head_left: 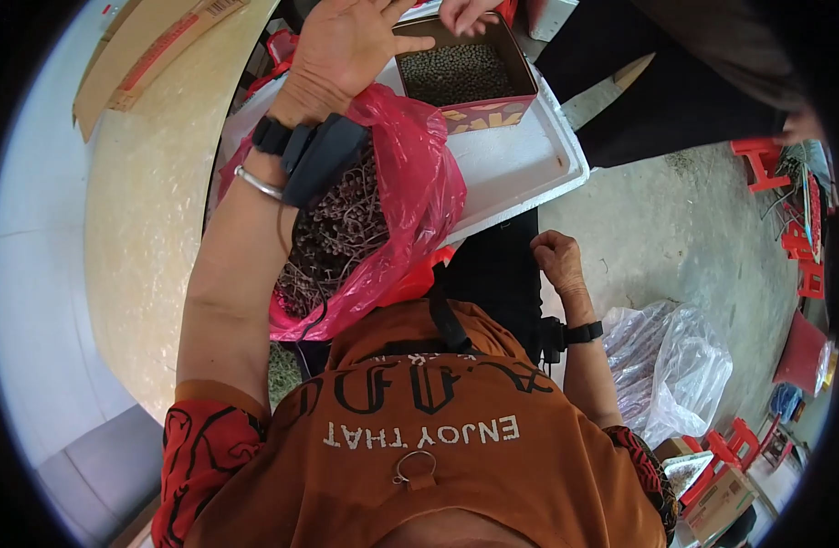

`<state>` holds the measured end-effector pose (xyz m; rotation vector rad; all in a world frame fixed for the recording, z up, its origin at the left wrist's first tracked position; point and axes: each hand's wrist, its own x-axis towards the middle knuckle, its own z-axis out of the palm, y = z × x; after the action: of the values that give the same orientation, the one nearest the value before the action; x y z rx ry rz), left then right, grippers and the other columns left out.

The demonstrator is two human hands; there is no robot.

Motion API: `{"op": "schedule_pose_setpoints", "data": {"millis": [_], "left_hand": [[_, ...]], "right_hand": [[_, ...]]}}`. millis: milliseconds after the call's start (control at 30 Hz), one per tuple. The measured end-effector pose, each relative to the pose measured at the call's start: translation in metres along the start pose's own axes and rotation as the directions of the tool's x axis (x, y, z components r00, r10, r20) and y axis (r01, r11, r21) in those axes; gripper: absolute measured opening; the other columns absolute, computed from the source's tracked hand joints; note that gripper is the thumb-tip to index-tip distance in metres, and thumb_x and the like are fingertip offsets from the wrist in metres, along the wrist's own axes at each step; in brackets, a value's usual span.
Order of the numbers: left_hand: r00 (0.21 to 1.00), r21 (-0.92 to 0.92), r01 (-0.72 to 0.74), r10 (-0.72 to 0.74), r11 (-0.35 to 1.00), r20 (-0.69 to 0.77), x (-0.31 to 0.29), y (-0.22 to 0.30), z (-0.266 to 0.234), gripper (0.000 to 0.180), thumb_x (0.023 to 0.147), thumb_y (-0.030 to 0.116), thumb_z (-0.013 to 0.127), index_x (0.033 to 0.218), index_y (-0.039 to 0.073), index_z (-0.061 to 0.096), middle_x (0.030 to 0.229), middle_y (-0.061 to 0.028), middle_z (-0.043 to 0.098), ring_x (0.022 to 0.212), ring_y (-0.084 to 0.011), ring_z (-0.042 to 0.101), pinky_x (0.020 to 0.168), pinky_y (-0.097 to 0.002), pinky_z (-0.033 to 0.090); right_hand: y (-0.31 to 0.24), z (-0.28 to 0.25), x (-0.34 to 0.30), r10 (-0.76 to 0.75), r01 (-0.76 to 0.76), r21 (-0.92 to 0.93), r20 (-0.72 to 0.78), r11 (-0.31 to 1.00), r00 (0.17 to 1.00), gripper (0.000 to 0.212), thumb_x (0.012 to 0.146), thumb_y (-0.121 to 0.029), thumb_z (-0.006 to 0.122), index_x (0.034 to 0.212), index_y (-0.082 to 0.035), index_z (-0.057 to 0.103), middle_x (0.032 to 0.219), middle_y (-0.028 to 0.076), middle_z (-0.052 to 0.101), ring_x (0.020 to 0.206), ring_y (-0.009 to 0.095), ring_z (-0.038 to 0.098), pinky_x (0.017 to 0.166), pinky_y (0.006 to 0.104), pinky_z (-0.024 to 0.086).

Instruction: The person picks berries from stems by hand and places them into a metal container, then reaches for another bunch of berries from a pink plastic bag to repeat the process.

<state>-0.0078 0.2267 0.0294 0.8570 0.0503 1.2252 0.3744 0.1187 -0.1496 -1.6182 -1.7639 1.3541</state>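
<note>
My left hand (351, 41) reaches forward with its fingers spread, the thumb stretched toward a square tin (488, 119). Small round greenish pieces (456, 73) fill that tin. Below my left wrist lies a pink plastic bag (429, 173), gaping, full of dark dried stalks with small heads (342, 215). My right hand (561, 260) is curled closed by my right leg, away from the bag; whatever it may hold is hidden. Another person's hand (467, 15) hovers over the tin's far edge.
Under the tin is a white foam tray (538, 173). A pale board (146, 228) with a cardboard piece (155, 55) stretches along the left. On the floor at right sits a clear plastic bag (666, 365). Red stools (757, 164) stand beyond; another person's dark-clothed leg (657, 100) is close at far right.
</note>
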Motion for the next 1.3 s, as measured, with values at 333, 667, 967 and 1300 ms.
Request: {"op": "schedule_pose_setpoints", "data": {"millis": [333,667,967,1300], "left_hand": [[0.922,0.464,-0.149,0.292,0.873,-0.253,-0.061,0.008,0.102,0.034,0.090,0.022,0.054,0.113,-0.003,0.053,0.109,-0.0180,0.058,0.098,-0.0281,0.058,0.088,-0.0365,0.046],[0.787,0.833,0.548,0.292,0.074,-0.544,-0.159,-0.011,0.094,0.017,0.078,0.008,0.066,0.092,0.000,0.063,0.090,-0.0110,0.064,0.083,-0.0239,0.062,0.070,-0.0355,0.048],[0.926,0.800,0.345,0.319,-0.490,-0.204,-0.180,-0.050,0.091,0.026,0.065,0.007,0.069,0.090,0.003,0.061,0.098,-0.0129,0.058,0.095,-0.0317,0.054,0.082,-0.0399,0.043],[0.912,0.816,0.394,0.290,-0.423,-0.291,-0.187,-0.051,0.081,0.018,0.066,0.004,0.066,0.082,0.005,0.058,0.084,-0.0099,0.054,0.085,-0.0304,0.053,0.078,-0.0412,0.042]], "right_hand": [[-0.012,0.000,0.005,-0.012,0.015,-0.095,0.029,0.995,1.000,0.014,0.075,-0.010,0.057,0.078,0.001,0.064,0.065,0.011,0.062,0.059,0.018,0.059,0.061,0.0292,0.048],[-0.034,0.011,0.012,-0.162,0.171,-0.090,0.099,0.981,0.982,0.012,0.079,-0.010,0.057,0.077,0.000,0.062,0.060,0.002,0.055,0.054,0.009,0.050,0.053,0.0229,0.043],[-0.121,0.003,-0.003,-0.292,0.261,0.221,0.122,0.940,0.948,0.010,0.081,-0.009,0.061,0.077,0.000,0.061,0.065,-0.001,0.055,0.060,0.007,0.050,0.054,0.0207,0.041],[-0.275,0.038,-0.024,-0.844,0.762,0.395,0.391,0.513,0.367,0.012,0.074,-0.008,0.065,0.078,0.000,0.057,0.073,0.007,0.055,0.065,0.019,0.055,0.059,0.0284,0.044]]}}
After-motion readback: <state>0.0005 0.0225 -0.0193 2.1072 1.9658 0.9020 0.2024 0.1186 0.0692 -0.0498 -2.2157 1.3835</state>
